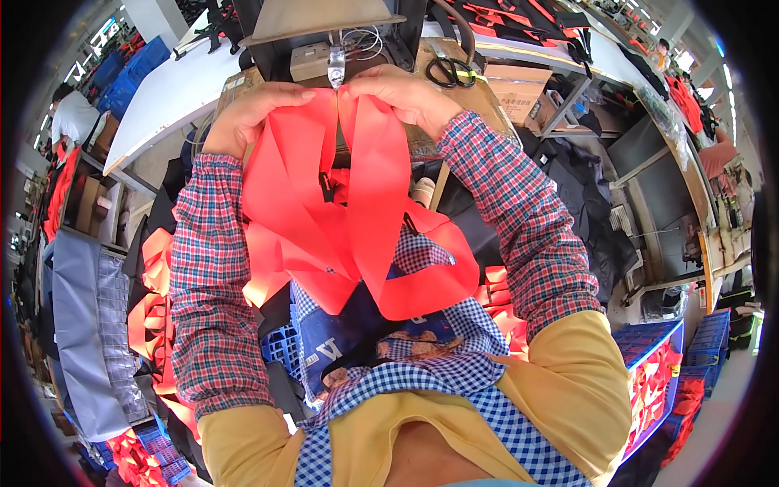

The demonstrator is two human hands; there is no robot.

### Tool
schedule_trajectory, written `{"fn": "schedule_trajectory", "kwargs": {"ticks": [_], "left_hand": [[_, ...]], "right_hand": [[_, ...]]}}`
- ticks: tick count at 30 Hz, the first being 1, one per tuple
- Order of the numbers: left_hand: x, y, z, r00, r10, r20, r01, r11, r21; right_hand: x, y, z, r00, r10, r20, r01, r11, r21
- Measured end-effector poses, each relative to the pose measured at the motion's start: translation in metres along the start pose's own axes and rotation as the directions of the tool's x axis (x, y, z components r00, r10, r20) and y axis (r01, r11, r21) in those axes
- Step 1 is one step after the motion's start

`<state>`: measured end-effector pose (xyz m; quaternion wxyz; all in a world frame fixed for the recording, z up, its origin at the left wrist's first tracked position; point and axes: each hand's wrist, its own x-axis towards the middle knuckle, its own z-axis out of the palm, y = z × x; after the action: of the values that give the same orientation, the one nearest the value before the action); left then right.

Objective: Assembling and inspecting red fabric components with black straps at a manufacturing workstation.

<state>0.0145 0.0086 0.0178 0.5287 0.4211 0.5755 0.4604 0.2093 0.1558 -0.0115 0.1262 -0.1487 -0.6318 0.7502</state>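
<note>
A bundle of wide red webbing straps (349, 211) hangs from both hands down over my lap. My left hand (247, 114) pinches the top of the left strap. My right hand (406, 93) pinches the top of the right strap. Both strap ends sit just under a small metal part (336, 66) of a machine (324, 32) on the brown work surface (479, 93). A small black buckle (326, 185) shows among the straps. Plaid sleeve covers run up both forearms.
Black scissors (448, 71) lie on the work surface right of my right hand. Blue crates with red strap pieces (657, 373) stand at the lower right, more red pieces (150, 325) lie at the left. A long white table (174, 89) runs at upper left, where a person (73, 118) sits.
</note>
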Motion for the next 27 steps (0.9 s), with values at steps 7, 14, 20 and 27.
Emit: {"fn": "schedule_trajectory", "kwargs": {"ticks": [7, 14, 20, 27], "left_hand": [[0.005, -0.002, -0.005, 1.0, 0.005, -0.002, -0.006, 0.998, -0.066], [0.008, -0.01, -0.037, 0.979, 0.135, -0.154, -0.162, 0.971, -0.176], [-0.06, -0.018, -0.044, 0.948, 0.162, -0.275, -0.232, 0.942, -0.242], [-0.105, -0.011, 0.048, 0.926, 0.335, -0.175, -0.33, 0.942, 0.058]], "right_hand": [[0.01, 0.003, -0.003, 1.0, -0.02, -0.016, 0.02, 1.0, 0.002], [0.015, -0.008, 0.0, 0.98, -0.146, -0.136, 0.151, 0.988, 0.03], [-0.098, -0.047, -0.07, 0.948, -0.209, -0.241, 0.161, 0.966, -0.201], [-0.389, -0.109, -0.096, 0.597, -0.534, -0.599, -0.099, 0.692, -0.715]]}}
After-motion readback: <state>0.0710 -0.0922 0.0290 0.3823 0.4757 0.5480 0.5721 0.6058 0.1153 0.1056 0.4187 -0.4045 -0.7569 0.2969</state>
